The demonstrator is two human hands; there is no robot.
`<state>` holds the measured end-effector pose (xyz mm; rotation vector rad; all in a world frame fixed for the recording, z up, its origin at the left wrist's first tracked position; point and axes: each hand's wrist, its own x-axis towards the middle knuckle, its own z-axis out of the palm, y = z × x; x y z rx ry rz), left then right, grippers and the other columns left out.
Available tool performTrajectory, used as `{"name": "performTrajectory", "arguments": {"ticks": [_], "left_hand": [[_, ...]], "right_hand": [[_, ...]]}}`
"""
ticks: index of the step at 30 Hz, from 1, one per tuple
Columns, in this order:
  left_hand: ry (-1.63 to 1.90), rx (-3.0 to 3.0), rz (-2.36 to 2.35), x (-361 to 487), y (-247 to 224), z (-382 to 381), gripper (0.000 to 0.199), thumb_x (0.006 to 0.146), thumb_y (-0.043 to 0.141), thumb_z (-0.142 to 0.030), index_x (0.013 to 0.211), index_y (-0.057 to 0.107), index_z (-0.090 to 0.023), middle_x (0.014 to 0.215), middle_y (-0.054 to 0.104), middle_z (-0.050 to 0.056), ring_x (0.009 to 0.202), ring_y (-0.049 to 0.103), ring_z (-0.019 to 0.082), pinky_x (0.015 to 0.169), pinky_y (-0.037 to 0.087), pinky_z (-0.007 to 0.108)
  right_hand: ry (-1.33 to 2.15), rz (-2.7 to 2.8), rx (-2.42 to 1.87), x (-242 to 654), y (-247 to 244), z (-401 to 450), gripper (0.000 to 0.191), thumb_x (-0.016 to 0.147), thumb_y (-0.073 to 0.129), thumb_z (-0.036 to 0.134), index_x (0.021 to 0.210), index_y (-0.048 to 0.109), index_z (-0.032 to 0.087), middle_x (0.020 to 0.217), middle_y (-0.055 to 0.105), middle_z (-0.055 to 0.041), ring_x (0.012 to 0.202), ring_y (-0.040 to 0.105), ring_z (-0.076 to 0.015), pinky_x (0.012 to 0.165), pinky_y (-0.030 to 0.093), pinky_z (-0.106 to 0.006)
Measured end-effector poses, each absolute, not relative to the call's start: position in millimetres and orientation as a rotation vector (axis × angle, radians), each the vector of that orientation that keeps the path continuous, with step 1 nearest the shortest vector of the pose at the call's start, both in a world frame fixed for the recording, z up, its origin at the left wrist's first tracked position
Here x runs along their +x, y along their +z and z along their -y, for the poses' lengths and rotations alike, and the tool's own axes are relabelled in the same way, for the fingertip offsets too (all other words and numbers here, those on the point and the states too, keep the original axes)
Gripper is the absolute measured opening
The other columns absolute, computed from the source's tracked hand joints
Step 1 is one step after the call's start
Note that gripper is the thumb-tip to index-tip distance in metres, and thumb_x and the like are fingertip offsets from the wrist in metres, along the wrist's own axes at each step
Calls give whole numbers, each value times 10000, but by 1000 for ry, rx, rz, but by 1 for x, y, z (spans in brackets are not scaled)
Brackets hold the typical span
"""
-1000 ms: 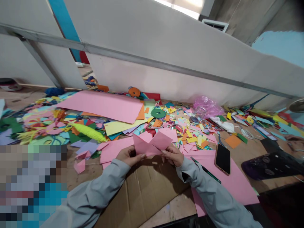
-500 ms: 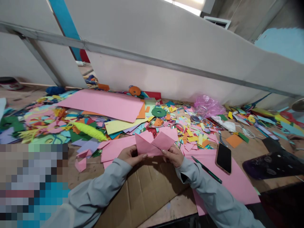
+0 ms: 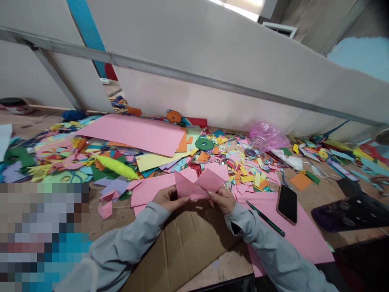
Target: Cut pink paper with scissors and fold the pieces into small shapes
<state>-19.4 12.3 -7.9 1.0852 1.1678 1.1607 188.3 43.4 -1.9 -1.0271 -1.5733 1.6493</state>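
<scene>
A folded pink paper (image 3: 190, 187) is held up over the brown cardboard (image 3: 188, 239), with two pointed flaps standing at its top. My left hand (image 3: 167, 198) pinches its lower left corner, thumb in front. On the right side my right hand (image 3: 223, 199) grips the paper between thumb and fingers. Both hands are closed on the same piece. Just right of my right hand, a green pen (image 3: 266, 219) lies on a pink sheet (image 3: 310, 239), beside a black phone (image 3: 287, 204).
Colourful paper scraps (image 3: 243, 170) cover the middle of the table. A large pink sheet (image 3: 136, 133) lies at the back left, near a yellow yarn bundle (image 3: 117, 167). Pink plastic wrap (image 3: 267, 136) sits by the wall. A dark case (image 3: 349, 213) is at the right.
The whole view has shifted very slightly. Both hands keep the same hold on the folded pink paper.
</scene>
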Motion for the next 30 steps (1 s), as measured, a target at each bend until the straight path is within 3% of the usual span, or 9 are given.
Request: {"name": "performTrajectory", "arguments": {"ticks": [18, 30], "left_hand": [[1129, 1089, -1165, -19, -8, -12, 364, 532, 791, -361, 788, 694, -121, 726, 741, 73, 697, 681, 234, 684, 552, 338], [1142, 1103, -1181, -18, -6, -11, 360, 528, 791, -356, 786, 702, -122, 780, 748, 80, 738, 684, 246, 698, 552, 338]], "right_hand": [[1472, 1664, -1015, 185, 14, -39, 506, 698, 563, 634, 498, 481, 177, 376, 399, 30, 369, 322, -76, 379, 209, -227], [1463, 1650, -1011, 183, 21, -37, 458, 708, 571, 593, 544, 530, 167, 394, 376, 36, 376, 319, -78, 399, 212, -237]]}}
